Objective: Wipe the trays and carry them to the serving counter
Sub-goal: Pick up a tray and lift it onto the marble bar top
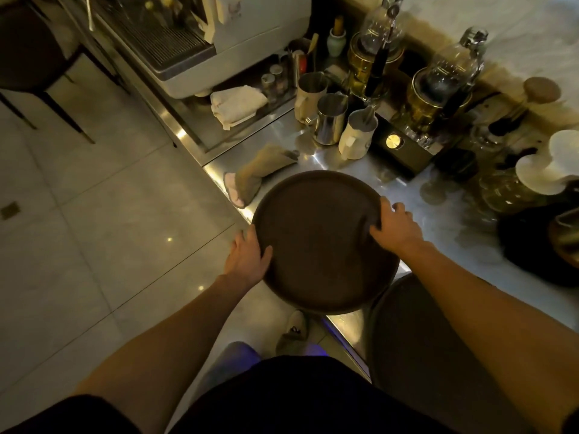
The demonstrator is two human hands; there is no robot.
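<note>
A round dark brown tray (316, 245) hangs over the front edge of the steel counter (438, 220). My left hand (247, 258) grips its left rim, thumb on top. My right hand (396, 225) holds its right rim with fingers spread over the edge. A second dark round tray (416, 333) lies lower right, partly hidden under my right forearm. A crumpled beige cloth (257, 173) with a pink edge lies on the counter just beyond the tray, touching neither hand.
Steel milk jugs (330, 122), a white pitcher (357, 137), glass siphon brewers (438, 89) and jars crowd the counter's back. A folded white towel (236, 104) sits by the espresso machine (200, 36). Tiled floor and a dark chair (34, 57) lie to the left.
</note>
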